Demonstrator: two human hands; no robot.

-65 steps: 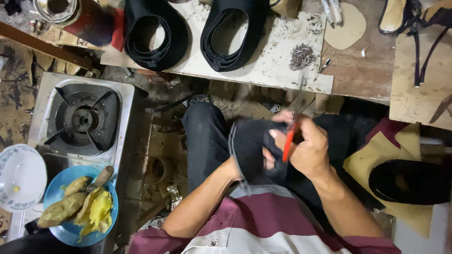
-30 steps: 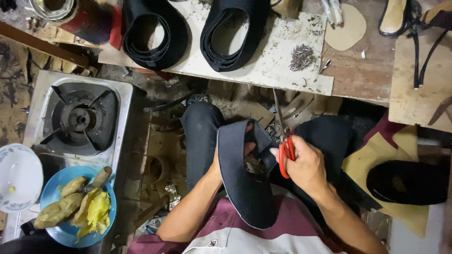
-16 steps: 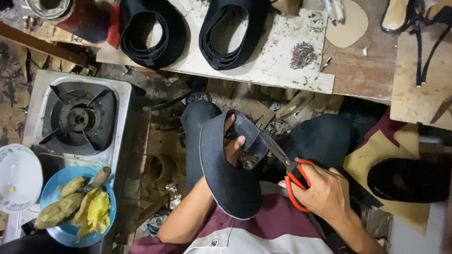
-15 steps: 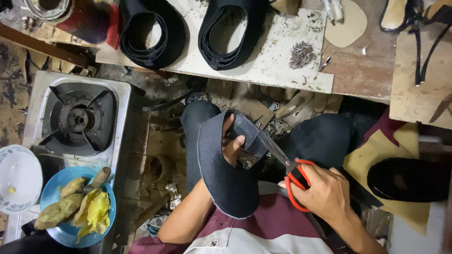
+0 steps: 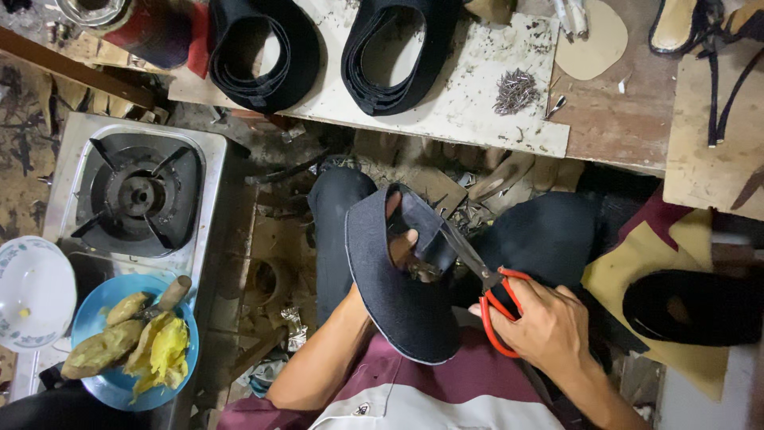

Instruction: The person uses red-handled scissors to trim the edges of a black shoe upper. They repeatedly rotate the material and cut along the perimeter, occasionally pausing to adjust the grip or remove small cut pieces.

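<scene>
Seated worker, seen from above, knees under a low work surface (image 5: pixel 477 95). Left hand (image 5: pixel 402 243) is tucked inside a curved dark navy shoe upper piece (image 5: pixel 390 295), fingers (image 5: pixel 393 209) closed on its inner edge, holding it up over the lap; most of the hand is hidden behind the material, so only fingertips and part of the palm show. Right hand (image 5: pixel 545 326) grips red-handled scissors (image 5: pixel 477 275), fingers clamped through the loops, blades pointing up and left into the cut-out edge of the upper, just beside the left fingers. Blades appear nearly closed at the material; the exact bite is hard to make out. Upper sits between both hands, resting against the left forearm, its pale trimmed edge curving down toward the maroon shirt (image 5: pixel 398 390). Beyond the fingers, on the white surface, two stacks of dark upper pieces: one loop (image 5: pixel 267 56) well to the far left, another (image 5: pixel 398 52) straight ahead. A small heap of nails (image 5: pixel 516 89) lies farther right on the same surface, and a tan insole cutout (image 5: pixel 593 44) just past it. Far to the left of the left hand, a single-burner gas stove (image 5: pixel 135 195) on the floor; nearer the body, a blue plate of peeled yellow food (image 5: pixel 131 342) with a white bowl (image 5: pixel 32 291) touching its side. To the right of the right hand, a black shoe (image 5: pixel 692 306) lies on yellow sheet material (image 5: pixel 637 263), well apart from the scissors.
</scene>
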